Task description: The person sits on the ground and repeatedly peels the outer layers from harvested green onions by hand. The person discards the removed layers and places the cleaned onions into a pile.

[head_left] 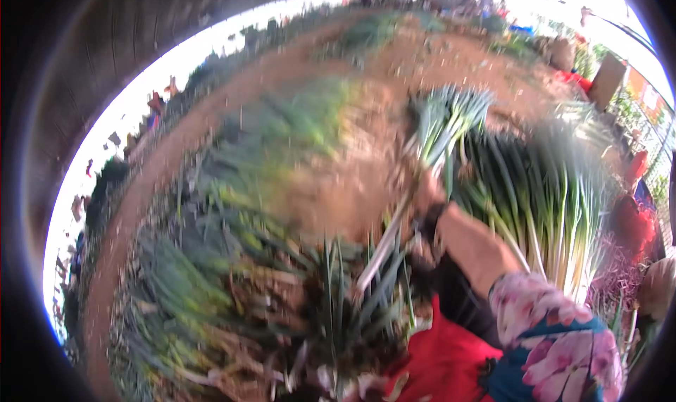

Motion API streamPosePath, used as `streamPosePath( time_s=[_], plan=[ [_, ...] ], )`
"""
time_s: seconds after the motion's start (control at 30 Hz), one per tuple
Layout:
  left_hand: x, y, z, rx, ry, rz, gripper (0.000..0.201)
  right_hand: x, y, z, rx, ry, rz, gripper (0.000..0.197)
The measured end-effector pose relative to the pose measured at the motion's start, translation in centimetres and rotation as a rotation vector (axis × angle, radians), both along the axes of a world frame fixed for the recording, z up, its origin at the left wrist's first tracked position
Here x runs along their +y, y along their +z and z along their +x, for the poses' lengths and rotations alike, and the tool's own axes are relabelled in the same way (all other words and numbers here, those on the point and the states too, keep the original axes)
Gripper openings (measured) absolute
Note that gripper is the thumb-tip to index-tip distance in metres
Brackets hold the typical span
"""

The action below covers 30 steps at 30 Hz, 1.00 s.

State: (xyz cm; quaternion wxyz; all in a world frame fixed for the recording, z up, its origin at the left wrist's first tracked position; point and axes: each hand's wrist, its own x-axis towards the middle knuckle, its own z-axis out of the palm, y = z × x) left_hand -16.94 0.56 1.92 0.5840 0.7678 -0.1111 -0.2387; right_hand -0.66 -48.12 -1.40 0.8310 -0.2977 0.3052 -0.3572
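My right hand [428, 192] reaches out from the lower right, in a floral sleeve with a dark band at the wrist. Its fingers are closed round long green onions. Their leafy green tops [454, 117] fan out beyond the hand, and a pale stalk [380, 254] slants down from it to the lower left. Just right of the hand lies a thick row of green onions [542, 198], white stems toward me. Loose, untidy green onions [345, 296] lie below the hand. My left hand does not show.
Blurred heaps of green onions [282, 141] cover the ground on the left, with dry yellow leaves among them. Bare brown soil [451, 53] stretches beyond. Red cloth [443, 349] shows at the lower edge. At the right stand a brown board [608, 78] and a wire fence.
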Motion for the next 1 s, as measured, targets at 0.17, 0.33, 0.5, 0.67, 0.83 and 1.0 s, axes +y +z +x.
streamPosePath(
  time_s=[0.17,0.33,0.5,0.67,0.83,1.0],
  plan=[
    [0.2,0.5,1.7,-0.117,-0.091,-0.015,0.023,-4.5,-1.7,0.0,-0.239,-0.034,0.065,0.042],
    [1.6,-2.9,6.8,-0.354,-0.332,0.335,0.020,2.8,-0.1,-1.9,-0.244,0.071,-0.010,0.032],
    [4.9,-10.5,11.4,-0.379,-0.310,0.602,0.020,7.5,2.7,-2.5,-0.179,0.006,0.426,0.030],
    [3.2,-10.2,12.0,-0.195,-0.506,0.741,0.022,8.1,5.5,-5.0,-0.141,0.105,0.388,0.031],
    [8.2,-16.1,13.6,0.184,-0.536,0.897,0.033,-1.9,10.8,-1.9,-0.106,0.090,0.013,0.031],
    [4.1,-17.6,15.3,0.191,-0.526,0.831,0.031,-33.9,21.9,-0.5,-0.126,0.069,-0.252,0.053]
  ],
)
